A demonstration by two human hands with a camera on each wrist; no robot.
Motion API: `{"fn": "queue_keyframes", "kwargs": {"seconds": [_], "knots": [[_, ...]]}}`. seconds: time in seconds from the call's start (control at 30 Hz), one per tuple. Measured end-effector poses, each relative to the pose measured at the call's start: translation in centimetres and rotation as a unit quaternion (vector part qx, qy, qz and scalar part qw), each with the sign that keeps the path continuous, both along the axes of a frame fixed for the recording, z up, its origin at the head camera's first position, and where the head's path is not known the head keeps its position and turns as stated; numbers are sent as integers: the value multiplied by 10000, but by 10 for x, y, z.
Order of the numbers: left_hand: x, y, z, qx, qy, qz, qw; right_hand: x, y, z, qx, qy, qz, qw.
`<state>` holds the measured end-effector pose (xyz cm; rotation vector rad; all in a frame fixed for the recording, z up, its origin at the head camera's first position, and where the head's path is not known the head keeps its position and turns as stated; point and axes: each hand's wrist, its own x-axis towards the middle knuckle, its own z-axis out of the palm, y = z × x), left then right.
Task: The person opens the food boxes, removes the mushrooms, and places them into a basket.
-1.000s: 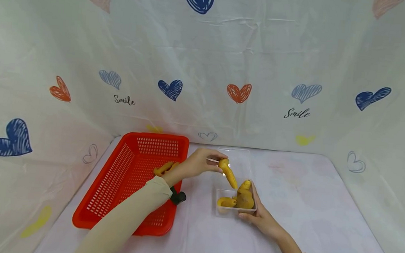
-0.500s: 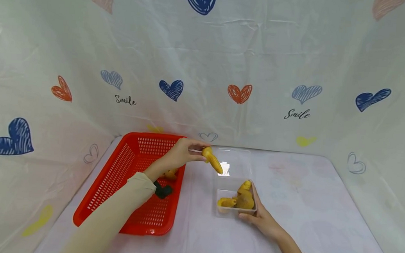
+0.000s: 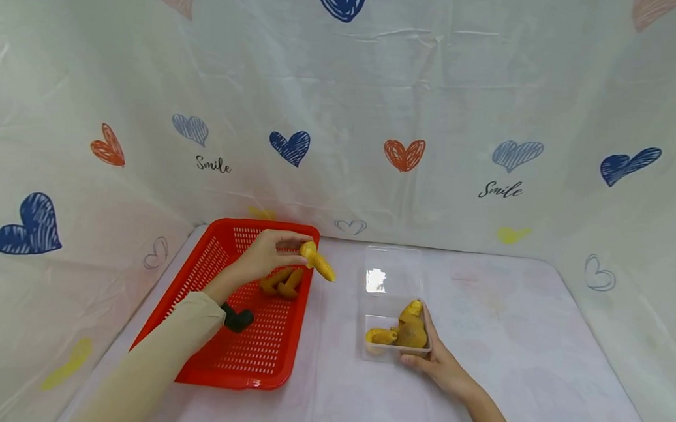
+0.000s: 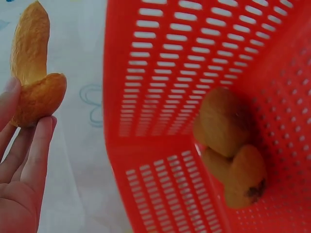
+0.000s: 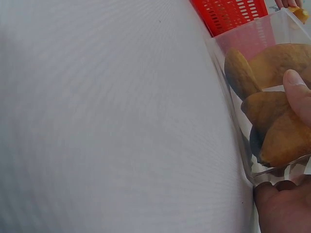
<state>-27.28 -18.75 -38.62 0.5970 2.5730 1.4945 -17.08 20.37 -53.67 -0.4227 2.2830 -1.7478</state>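
Observation:
Over the back right rim of the red basket point(image 3: 265, 363), my left hand point(image 3: 267, 253) pinches a yellow mushroom point(image 3: 318, 262) by its cap, between thumb and fingertips. The stem points away from the palm, as the left wrist view shows. Below it, inside the basket, a few brownish-yellow mushrooms point(image 4: 226, 124) lie together. My right hand point(image 3: 442, 363) grips the right side of a clear plastic box point(image 3: 370, 321), with its thumb at the near side. Several mushrooms point(image 5: 279, 116) are in that box, seen through its wall in the right wrist view.
The box's clear lid point(image 3: 393, 270) lies folded open behind it on the white tablecloth point(image 3: 500, 327). A white curtain point(image 3: 346, 94) printed with hearts hangs behind the table. Dark wrist cameras point(image 3: 237, 319) sit on both wrists.
My left hand has moved left with the mushroom, from above the clear box to the red basket's rim. My right hand has stayed on the box.

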Motion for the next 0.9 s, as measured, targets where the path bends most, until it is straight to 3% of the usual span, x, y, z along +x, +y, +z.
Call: {"fn": "queue_keyframes", "kwargs": {"seconds": [0.47, 0.8, 0.9], "knots": [[4, -39, -15, -158, -147, 303, 9993, -1, 0, 3, 71, 1, 26, 10000], [5, -66, -30, -93, -429, 119, 9990, -1, 2, -1, -176, -8, 67, 9998], [6, -71, -33, -270, -401, 112, 9988, -1, 2, -2, -171, 17, 60, 9998]]}}
